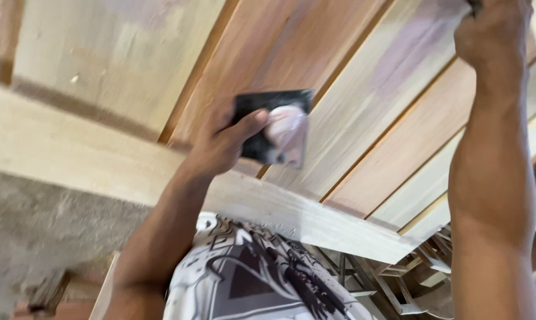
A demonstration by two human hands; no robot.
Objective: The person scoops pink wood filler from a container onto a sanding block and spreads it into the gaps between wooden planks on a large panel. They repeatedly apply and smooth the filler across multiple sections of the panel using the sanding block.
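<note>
Under the left hand (220, 145) fingers lies a dark scraper (274, 127) on wood panelling (351, 89).

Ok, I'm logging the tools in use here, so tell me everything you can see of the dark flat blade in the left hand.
The blade is a thin, dark, roughly square sheet, blurred, with a pale pinkish smear of paste over its middle. It lies nearly flat against the wooden slatted panel. The left hand holds it from the left side, thumb across its face.
</note>
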